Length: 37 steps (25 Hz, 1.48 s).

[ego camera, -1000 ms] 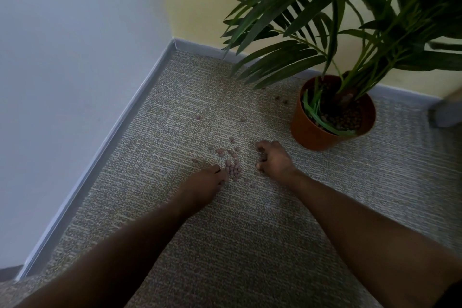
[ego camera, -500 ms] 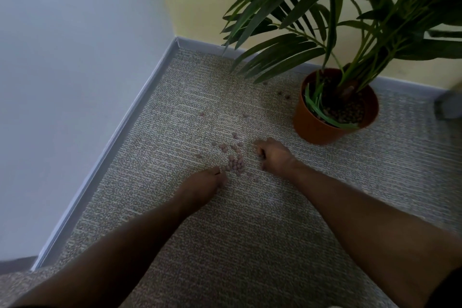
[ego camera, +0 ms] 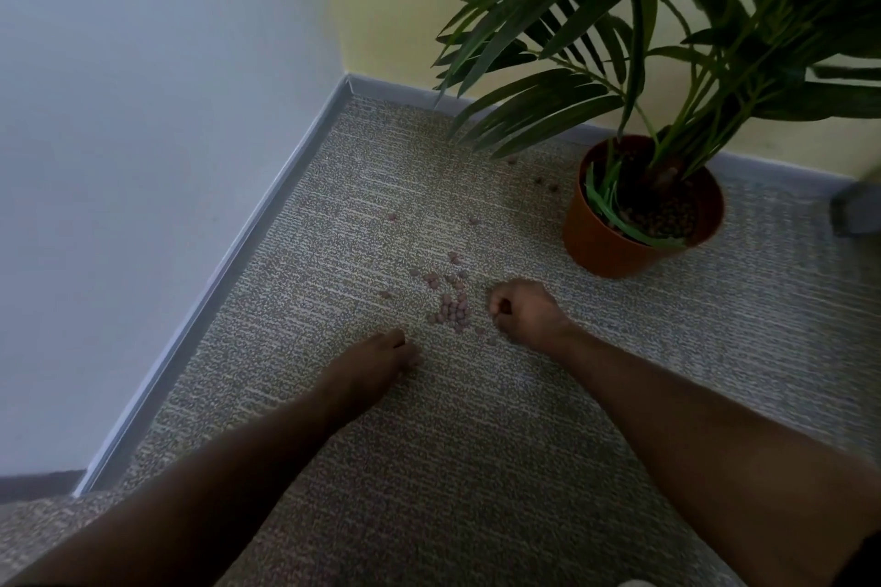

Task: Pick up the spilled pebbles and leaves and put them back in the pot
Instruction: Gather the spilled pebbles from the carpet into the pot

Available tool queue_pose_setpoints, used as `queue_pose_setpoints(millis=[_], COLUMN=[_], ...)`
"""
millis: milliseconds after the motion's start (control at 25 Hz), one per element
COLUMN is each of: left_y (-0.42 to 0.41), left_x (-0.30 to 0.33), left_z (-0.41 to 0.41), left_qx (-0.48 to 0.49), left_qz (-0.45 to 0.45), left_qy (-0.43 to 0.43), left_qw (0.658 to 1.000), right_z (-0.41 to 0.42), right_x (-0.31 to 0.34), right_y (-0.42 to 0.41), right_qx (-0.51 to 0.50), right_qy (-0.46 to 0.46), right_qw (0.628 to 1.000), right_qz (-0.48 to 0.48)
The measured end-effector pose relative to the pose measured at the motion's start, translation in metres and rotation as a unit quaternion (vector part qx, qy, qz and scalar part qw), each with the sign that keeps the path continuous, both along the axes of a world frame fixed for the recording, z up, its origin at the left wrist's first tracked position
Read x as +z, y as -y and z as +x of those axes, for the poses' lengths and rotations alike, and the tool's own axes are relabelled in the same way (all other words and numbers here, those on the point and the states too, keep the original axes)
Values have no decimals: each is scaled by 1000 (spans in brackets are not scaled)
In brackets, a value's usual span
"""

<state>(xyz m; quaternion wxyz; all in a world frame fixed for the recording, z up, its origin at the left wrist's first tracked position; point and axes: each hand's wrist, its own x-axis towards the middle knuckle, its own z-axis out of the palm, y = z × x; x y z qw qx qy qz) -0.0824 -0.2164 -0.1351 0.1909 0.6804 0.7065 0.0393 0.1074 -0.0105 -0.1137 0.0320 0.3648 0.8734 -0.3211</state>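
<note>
Right hand curling into a fist just right of the pebbles | left hand resting flat, fingers together, below them | pebbles lying on carpet, left of the orange pot

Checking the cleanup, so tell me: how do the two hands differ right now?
The right hand is curled into a fist just right of the pebble pile; the left hand lies flatter, fingers extended, below and left of the pile. The right hand sits nearer the pot. Both are low at the carpet.
</note>
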Motion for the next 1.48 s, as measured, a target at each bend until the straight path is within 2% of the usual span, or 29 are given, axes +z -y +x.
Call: queue_pose_setpoints(millis=[80,160,240,360,520,640,760,960,1120,1240,1400,1480], left_y=[4,10,12,10,-4,-24,-42,-56,-84,-141,-225,-253], left_x=[0,-1,-5,1,4,9,7,6,29,69,111,122], left_z=[1,3,3,4,6,15,29,47,59,68,96,118], left_qx=[14,51,50,105,157,199,204,238,293,373,371,359], left_qz=[3,6,23,-16,11,50,79,52,32,8,-10,-19], left_qy=[20,41,23,59,100,136,163,210,286,425,498,546], left_qw=[1000,998,998,993,982,969,962,947,912,824,784,757], right_z=[-4,-8,-8,-7,-5,-3,-1,6,11,7,20,33], right_x=[3,4,3,4,4,1,-3,-3,30,83,147,164], right_y=[3,5,9,14,14,24,36,34,8,-26,-71,-87], right_qx=[33,58,63,56,18,92,143,64,-17,-72,-153,-164], right_qy=[-1,60,102,95,23,-6,55,93,33,-11,-25,0], right_qw=[999,996,993,994,999,996,987,992,999,997,988,985], right_qz=[0,13,18,18,12,7,48,54,-21,-35,-16,60])
